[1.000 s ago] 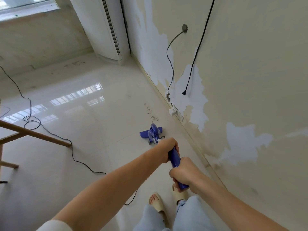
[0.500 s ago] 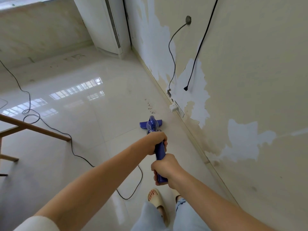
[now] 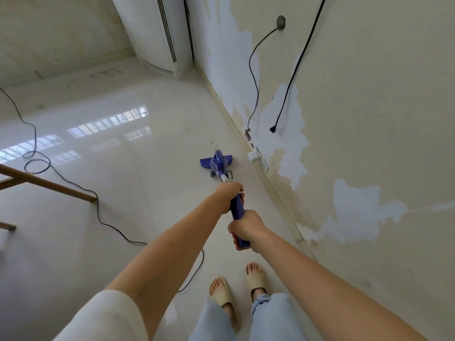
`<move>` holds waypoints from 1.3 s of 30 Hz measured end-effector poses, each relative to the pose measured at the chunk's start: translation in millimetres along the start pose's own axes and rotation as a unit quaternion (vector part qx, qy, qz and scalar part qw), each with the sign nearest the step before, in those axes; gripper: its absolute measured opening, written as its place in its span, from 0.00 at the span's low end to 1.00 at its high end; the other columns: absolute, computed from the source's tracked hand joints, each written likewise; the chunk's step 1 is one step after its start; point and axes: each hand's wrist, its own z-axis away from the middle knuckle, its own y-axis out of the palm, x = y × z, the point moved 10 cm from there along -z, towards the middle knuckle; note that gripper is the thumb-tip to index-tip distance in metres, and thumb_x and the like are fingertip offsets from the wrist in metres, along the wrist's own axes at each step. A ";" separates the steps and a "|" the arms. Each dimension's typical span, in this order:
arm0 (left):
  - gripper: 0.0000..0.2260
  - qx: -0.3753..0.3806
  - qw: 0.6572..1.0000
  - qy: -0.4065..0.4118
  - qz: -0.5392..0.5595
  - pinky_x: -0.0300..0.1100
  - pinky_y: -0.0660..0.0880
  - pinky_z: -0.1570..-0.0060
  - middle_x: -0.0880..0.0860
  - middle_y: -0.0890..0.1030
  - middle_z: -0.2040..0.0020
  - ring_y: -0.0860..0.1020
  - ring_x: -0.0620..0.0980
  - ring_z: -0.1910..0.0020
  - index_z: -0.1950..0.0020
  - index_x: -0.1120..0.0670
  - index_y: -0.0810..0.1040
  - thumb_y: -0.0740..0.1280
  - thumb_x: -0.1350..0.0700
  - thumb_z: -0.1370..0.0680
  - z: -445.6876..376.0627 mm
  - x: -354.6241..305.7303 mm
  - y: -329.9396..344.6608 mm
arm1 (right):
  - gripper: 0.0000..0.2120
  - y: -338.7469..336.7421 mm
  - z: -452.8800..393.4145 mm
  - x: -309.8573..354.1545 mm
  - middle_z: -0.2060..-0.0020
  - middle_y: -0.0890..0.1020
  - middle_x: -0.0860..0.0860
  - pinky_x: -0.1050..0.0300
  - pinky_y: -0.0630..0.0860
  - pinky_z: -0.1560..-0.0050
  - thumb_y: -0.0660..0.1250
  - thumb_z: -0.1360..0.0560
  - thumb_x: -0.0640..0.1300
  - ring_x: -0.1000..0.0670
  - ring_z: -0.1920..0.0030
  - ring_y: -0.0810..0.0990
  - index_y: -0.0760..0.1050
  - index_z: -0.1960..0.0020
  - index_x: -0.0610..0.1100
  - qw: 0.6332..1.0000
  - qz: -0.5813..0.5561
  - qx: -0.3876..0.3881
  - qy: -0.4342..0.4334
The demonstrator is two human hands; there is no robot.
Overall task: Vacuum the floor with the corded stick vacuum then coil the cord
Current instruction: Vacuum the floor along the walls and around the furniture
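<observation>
Two hands grip the blue handle of the stick vacuum, one above the other: the left hand is curled round the handle farther down the stick, nearer the vacuum head, and the right hand is wrapped round the handle's near end, with blue showing between them and below the right fist. Beyond the left hand the vacuum head sits flat on the glossy tiled floor, near the skirting of the patched wall and just short of a white socket strip fixed low on that wall. Left of the vacuum, the black cord trails across the floor, looping beside a wooden frame leg and passing under the left forearm. Nearer than the vacuum head, two feet in beige slides stand on the tiles.
</observation>
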 end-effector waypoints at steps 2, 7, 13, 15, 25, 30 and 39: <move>0.03 0.016 1.000 -0.014 -0.003 0.39 0.70 0.67 0.54 0.71 0.68 0.69 0.47 0.71 0.55 0.59 0.68 0.60 0.64 0.21 2.6 2.7 8.2 | 0.13 -8.9 7.3 -0.7 0.66 0.74 0.44 0.59 0.72 0.73 0.61 0.27 0.30 0.50 0.71 0.72 0.68 0.43 0.39 1.000 0.001 0.005 0.004; 0.02 0.040 0.999 -0.032 -0.004 0.39 0.72 0.67 0.54 0.72 0.69 0.70 0.47 0.71 0.53 0.60 0.69 0.62 0.64 0.23 6.0 -7.8 12.2 | 0.18 -13.8 21.9 16.3 0.64 0.74 0.44 0.61 0.73 0.76 0.64 0.27 0.31 0.50 0.70 0.73 0.66 0.39 0.40 0.999 -0.018 0.041 0.000; 0.02 0.025 0.999 -0.032 -0.008 0.38 0.71 0.68 0.54 0.71 0.69 0.68 0.46 0.72 0.53 0.59 0.69 0.62 0.63 0.21 -9.7 -21.4 1.4 | 0.18 -4.1 -5.1 27.5 0.64 0.75 0.44 0.58 0.75 0.73 0.65 0.27 0.31 0.50 0.69 0.75 0.67 0.40 0.40 0.999 0.004 0.034 -0.007; 0.03 0.011 1.000 -0.026 -0.003 0.38 0.70 0.69 0.54 0.71 0.68 0.68 0.46 0.72 0.53 0.59 0.68 0.61 0.63 0.21 -23.0 -22.2 -2.7 | 0.15 -1.0 -18.7 25.9 0.65 0.75 0.44 0.58 0.74 0.73 0.64 0.27 0.32 0.50 0.71 0.74 0.68 0.42 0.40 0.999 0.018 0.033 -0.006; 0.04 -0.051 0.998 0.029 -0.018 0.40 0.72 0.69 0.56 0.74 0.64 0.71 0.48 0.70 0.47 0.60 0.68 0.62 0.62 0.21 -97.0 -76.8 -18.5 | 0.10 -6.4 -105.0 68.2 0.67 0.75 0.45 0.57 0.76 0.73 0.64 0.26 0.32 0.50 0.72 0.74 0.69 0.46 0.39 0.998 0.046 0.030 -0.039; 0.07 -0.042 0.999 0.032 -0.009 0.40 0.71 0.69 0.56 0.73 0.64 0.70 0.47 0.70 0.43 0.60 0.67 0.60 0.62 0.20 -93.7 -84.2 -7.1 | 0.08 -19.5 -98.4 74.3 0.67 0.74 0.45 0.59 0.73 0.74 0.62 0.26 0.32 0.50 0.72 0.72 0.69 0.49 0.40 0.998 0.044 0.012 -0.034; 0.03 0.009 0.999 -0.026 0.016 0.38 0.72 0.68 0.55 0.73 0.65 0.70 0.47 0.69 0.49 0.60 0.68 0.62 0.62 0.21 -56.1 -68.4 10.7 | 0.12 -32.9 -44.9 72.2 0.68 0.73 0.45 0.58 0.72 0.73 0.64 0.27 0.31 0.49 0.72 0.73 0.67 0.46 0.40 0.998 0.049 0.043 -0.014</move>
